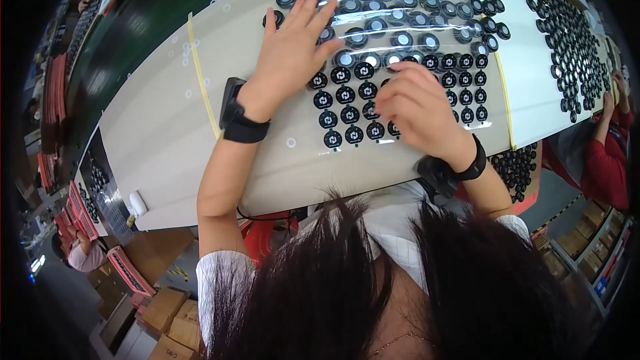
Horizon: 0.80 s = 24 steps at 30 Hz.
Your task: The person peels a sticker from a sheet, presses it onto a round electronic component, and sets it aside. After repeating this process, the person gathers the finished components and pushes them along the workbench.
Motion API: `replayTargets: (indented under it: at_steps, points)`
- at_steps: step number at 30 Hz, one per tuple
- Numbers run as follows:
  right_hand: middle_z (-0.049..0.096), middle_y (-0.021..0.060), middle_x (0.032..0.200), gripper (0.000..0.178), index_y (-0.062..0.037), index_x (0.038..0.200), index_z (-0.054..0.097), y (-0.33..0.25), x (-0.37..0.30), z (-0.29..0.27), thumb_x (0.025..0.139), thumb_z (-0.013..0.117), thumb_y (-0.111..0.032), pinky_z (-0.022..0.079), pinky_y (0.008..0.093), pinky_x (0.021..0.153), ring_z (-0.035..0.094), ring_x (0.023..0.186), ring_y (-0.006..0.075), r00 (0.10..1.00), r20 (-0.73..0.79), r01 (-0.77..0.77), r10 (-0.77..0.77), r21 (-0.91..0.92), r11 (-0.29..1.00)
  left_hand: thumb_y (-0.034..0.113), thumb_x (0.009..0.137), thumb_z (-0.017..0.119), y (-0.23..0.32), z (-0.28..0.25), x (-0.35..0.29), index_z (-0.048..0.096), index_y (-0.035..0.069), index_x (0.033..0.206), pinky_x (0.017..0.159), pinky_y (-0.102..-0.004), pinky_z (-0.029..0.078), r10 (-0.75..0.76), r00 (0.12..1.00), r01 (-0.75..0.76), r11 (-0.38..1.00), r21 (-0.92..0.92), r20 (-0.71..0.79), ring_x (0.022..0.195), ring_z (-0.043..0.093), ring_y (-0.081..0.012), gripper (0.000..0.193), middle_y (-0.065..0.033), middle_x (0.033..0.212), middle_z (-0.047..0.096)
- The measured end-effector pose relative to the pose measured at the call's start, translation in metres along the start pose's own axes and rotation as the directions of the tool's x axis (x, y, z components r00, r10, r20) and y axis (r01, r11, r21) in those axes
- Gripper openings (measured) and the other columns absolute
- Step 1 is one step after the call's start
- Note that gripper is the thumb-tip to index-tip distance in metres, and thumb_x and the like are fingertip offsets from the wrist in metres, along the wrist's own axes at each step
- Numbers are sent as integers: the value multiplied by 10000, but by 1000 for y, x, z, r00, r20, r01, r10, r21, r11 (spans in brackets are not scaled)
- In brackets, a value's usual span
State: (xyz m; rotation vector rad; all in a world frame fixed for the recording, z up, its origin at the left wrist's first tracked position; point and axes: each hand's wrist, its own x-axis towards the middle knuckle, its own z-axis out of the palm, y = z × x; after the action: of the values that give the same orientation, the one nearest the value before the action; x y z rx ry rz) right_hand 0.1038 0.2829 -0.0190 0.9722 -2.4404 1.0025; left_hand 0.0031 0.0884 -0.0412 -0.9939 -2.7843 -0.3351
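Observation:
My left hand (290,53) lies spread over the left edge of a transparent plastic sheet (373,17), with nothing in its grip. Rows of round black labels with white marks (345,95) show along the sheet's near part. Its far part bows up over black round discs with pale centres (402,41). Curled above the middle of the labels is my right hand (420,107), thumb and fingers drawn together. Whatever may be between those fingertips is hidden. Several labels lie beneath this hand.
More black discs (567,47) cover the white section of table (527,100) at the right. A box of dark parts (517,170) stands below the near edge. Another person's hand (608,103) shows at far right. Yellow tape (200,80) crosses the beige tabletop (147,133).

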Motion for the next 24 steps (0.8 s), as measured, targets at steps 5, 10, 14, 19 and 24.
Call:
replayTargets:
  at_steps: [5,10,14,19,24]
  points:
    - [545,46,753,153,-51,726,509,4,1,-21,656,581,65,410,356,821,523,756,203,959,-188,-199,211,80,977,248,713,656,-38,-32,2,488,131,1143,809,-365,414,-63,976,19,979,-203,-209,993,508,-271,476,-112,1074,537]
    - [547,51,794,144,-35,751,513,4,14,-21,690,626,31,404,289,774,520,792,173,890,-235,-347,392,209,914,246,694,671,-54,-32,3,522,86,1020,657,-328,437,-235,971,224,957,-186,-39,797,552,-261,393,-96,869,574]
    - [538,55,801,168,-23,772,510,6,26,-22,684,645,25,396,258,745,516,801,170,931,-223,-267,290,128,955,239,702,667,-49,-28,10,521,77,977,615,-340,439,-281,938,314,937,-153,202,744,561,-256,351,-95,826,578]
    - [532,50,788,177,-23,785,512,9,32,-23,684,651,19,398,264,751,516,802,169,927,-210,-283,310,150,947,223,719,658,-52,-29,6,513,55,969,583,-320,437,-283,943,304,947,-106,175,699,562,-244,334,-101,832,577]
    - [536,51,794,162,-17,794,516,4,41,-32,696,642,12,412,253,747,531,815,166,856,-178,-343,485,504,792,121,739,644,-34,-59,-10,508,2,999,585,-285,455,-348,927,342,637,-691,138,732,591,-194,317,-109,900,593]
